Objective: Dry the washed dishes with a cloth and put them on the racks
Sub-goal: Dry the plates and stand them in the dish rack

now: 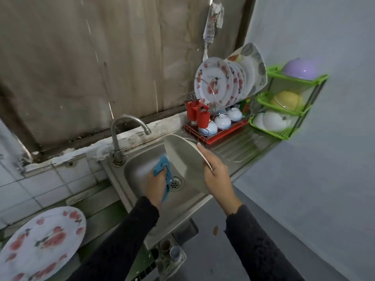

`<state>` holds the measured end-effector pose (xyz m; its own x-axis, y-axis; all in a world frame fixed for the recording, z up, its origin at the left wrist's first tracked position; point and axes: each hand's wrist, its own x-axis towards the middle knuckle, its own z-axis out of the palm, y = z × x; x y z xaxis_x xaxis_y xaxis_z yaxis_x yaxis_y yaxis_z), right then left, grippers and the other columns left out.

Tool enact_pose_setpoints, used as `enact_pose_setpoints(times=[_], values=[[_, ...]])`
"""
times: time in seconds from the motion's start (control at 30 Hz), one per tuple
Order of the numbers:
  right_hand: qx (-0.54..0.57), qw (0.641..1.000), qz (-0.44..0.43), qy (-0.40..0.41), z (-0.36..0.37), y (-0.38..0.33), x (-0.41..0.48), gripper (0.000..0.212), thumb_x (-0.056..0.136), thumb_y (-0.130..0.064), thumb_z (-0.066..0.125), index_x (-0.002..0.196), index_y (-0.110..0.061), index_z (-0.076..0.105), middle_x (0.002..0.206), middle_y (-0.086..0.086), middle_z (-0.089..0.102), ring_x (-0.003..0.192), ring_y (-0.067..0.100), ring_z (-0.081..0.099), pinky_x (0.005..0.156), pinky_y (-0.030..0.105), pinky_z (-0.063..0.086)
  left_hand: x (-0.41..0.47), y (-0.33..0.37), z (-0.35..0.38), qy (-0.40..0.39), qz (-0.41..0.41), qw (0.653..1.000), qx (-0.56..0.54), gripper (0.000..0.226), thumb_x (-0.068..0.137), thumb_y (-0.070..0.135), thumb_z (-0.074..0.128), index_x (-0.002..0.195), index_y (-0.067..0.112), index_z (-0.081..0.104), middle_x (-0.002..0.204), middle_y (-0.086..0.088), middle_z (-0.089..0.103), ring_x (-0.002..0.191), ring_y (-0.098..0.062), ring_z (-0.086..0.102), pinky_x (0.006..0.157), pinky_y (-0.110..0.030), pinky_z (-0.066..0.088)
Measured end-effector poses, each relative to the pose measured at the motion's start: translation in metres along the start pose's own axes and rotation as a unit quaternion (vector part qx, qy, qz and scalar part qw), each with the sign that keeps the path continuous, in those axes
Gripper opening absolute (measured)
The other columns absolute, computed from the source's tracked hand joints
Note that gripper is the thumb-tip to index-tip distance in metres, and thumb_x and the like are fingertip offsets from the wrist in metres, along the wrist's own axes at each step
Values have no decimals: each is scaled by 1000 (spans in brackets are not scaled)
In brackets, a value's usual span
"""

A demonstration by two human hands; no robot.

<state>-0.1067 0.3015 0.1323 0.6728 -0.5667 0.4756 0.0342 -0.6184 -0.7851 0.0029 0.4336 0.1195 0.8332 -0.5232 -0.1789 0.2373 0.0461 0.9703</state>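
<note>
right grip (217, 176) tight on bowl (182, 159) rim, left grip (155, 184) round cloth (162, 164)

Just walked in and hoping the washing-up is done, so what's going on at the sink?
A person is drying dishes over the sink. The right hand holds a white bowl tilted by its rim, while the left hand grips a blue cloth at the bowl's left side. The red rack already holds flowered plates and small bowls, and the green rack beside it holds more bowls. One large flowered plate lies at the lower left, not yet racked.
</note>
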Motion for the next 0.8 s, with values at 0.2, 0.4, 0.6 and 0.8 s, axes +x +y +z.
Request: enact_pose_setpoints(times=[0.2,0.4,0.6,0.8], values=[[13,999,-18,23,-76,46,45,63,89,4,42,142,-28,50,137,-27,48,126,-23,39,107,4,30,31,13,106,24,57,998,-29,19,104,23,45,111,23,63,108,-8,67,100,-24,63,79,-33,52],[42,996,-61,45,-149,71,99,54,94,-1,45,142,-24,54,138,-26,49,129,-16,42,104,5,33,58,33,199,21,110,990,-86,32,105,24,43,133,12,53,125,-10,63,102,-15,63,89,-26,54],[124,981,-100,108,-178,68,159,51,98,7,44,143,-15,55,141,-18,54,135,-2,46,112,18,38,98,81,238,88,194,971,-109,33,105,22,42,135,11,51,121,-8,63,103,-12,65,75,-18,53],[184,963,-134,142,-169,56,230,52,101,-2,39,142,-33,49,144,-17,52,138,2,44,119,38,36,163,132,244,126,227,953,-158,31,105,21,44,129,5,54,94,-1,65,72,-3,65,62,-16,52]])
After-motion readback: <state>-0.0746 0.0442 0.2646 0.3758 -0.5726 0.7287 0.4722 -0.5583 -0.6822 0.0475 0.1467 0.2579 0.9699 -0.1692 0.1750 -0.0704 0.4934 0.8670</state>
